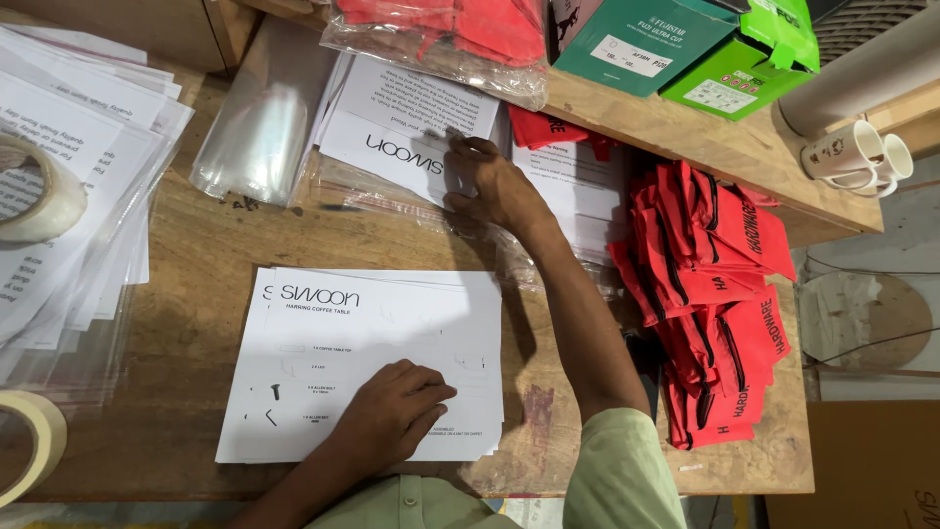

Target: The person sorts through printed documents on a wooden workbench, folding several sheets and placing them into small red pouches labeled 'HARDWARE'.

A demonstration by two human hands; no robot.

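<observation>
Left hand (397, 411) flat on a stack of white instruction sheets (323, 333) near the front edge of the wooden workbench (206, 245), fingers together and spread lightly over the top page, not gripping anything. Small diagrams on that page too faint to make out. Right hand (490, 186) reaching further back, fingertips pressing on a second pile of printed sheets (401, 127), these inside or on top of clear plastic sleeves (255, 127); hard to tell which, with all the glare. Fingers close together, thumb hidden under the palm, so no way to say whether a sheet is pinched. Stack of red fabric pouches (715, 294) just right of that forearm, lower ones cut off by the bench edge. More red pouches in a clear bag (441, 39) at the back, half out of frame. Tape roll (29, 196) on papers at far left, another roll (24, 441) cropped at the corner. Green boxes (685, 44) and white cups (857, 152) top right.
</observation>
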